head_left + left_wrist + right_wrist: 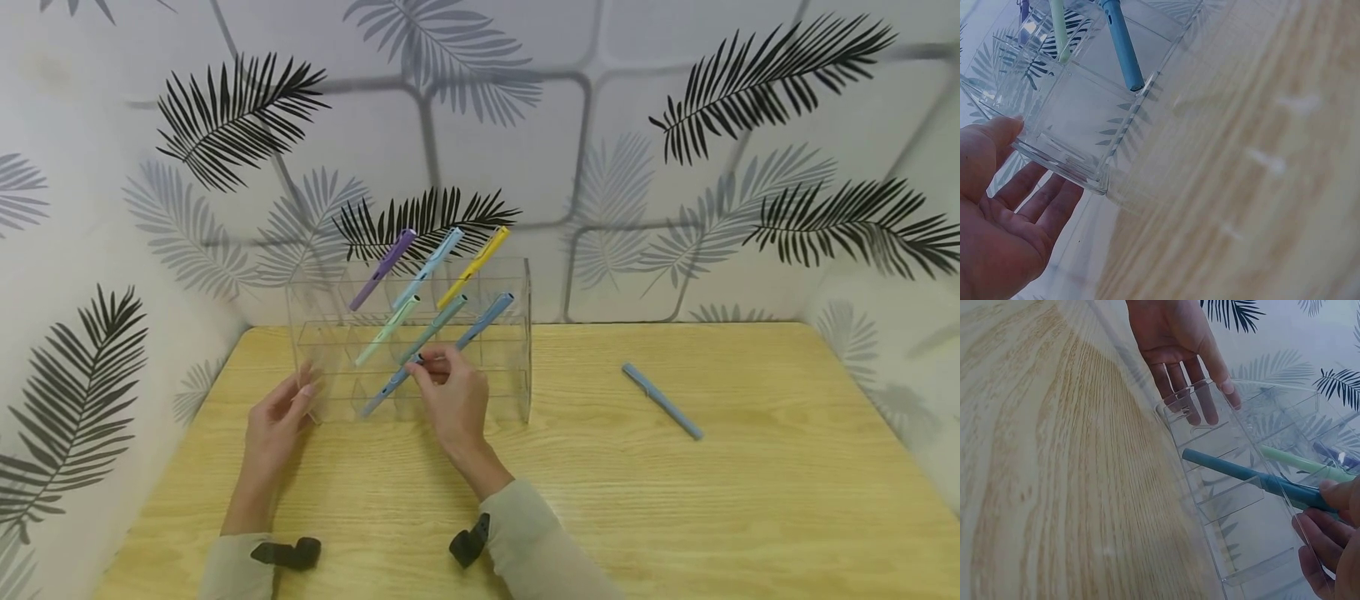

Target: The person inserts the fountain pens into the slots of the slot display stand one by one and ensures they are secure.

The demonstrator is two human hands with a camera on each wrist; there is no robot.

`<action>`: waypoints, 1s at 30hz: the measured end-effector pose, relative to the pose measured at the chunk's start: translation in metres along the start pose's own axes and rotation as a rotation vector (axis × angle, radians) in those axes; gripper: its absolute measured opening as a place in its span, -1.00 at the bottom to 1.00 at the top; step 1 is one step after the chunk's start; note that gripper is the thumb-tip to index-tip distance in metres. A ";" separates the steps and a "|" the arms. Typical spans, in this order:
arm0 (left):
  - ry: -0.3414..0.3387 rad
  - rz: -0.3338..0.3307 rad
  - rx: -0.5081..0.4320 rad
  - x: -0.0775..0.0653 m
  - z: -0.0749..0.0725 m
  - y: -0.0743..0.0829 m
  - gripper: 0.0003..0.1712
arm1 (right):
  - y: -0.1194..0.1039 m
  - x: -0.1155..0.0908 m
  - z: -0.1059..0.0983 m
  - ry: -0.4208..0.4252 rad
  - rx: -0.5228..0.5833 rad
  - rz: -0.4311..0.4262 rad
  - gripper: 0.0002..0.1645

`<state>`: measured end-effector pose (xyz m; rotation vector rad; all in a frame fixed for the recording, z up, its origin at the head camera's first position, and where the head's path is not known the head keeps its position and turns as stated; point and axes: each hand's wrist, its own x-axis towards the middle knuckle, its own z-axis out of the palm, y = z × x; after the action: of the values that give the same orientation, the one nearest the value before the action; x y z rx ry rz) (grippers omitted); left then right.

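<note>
A clear acrylic pen stand (pixel 528 350) with three tiers of compartments stands at the back of the table. My left hand (pixel 277 421) holds its left end, thumb (pixel 1007 130) on the near side and fingers behind the wall. With thumb and fingers my right hand (pixel 456 400) pinches the capped upper end of a blue pen (pixel 388 390), whose lower end lies in the bottom tier. In the middle tier lean a mint green pen (pixel 387 331), a grey-green pen (pixel 435 327) and another blue pen (pixel 487 318). Purple (pixel 382 271), light blue (pixel 427 271) and yellow pens (pixel 472 268) lean in the top tier.
One more capped blue pen (pixel 662 402) lies slantwise on the wooden table (pixel 750 500), right of the stand. Behind the table rises a pale wall covering (pixel 510 150) with a leaf pattern. Dark wrist straps (pixel 288 554) sit on both sleeves.
</note>
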<state>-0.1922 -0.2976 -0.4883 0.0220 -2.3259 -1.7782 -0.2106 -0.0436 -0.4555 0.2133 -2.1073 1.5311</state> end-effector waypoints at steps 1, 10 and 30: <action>-0.003 0.004 0.000 0.000 0.000 0.000 -0.43 | 0.000 0.000 0.000 -0.002 0.000 0.003 -0.79; 0.006 0.004 0.027 0.000 0.000 0.001 -0.43 | -0.001 -0.001 -0.004 -0.049 0.048 0.029 -0.75; 0.004 -0.008 -0.026 0.001 0.002 0.000 -0.44 | 0.006 0.001 -0.085 -0.151 0.142 -0.045 -0.79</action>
<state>-0.1931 -0.2961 -0.4889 0.0306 -2.3022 -1.8105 -0.1866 0.0370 -0.4409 0.4365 -2.0928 1.6858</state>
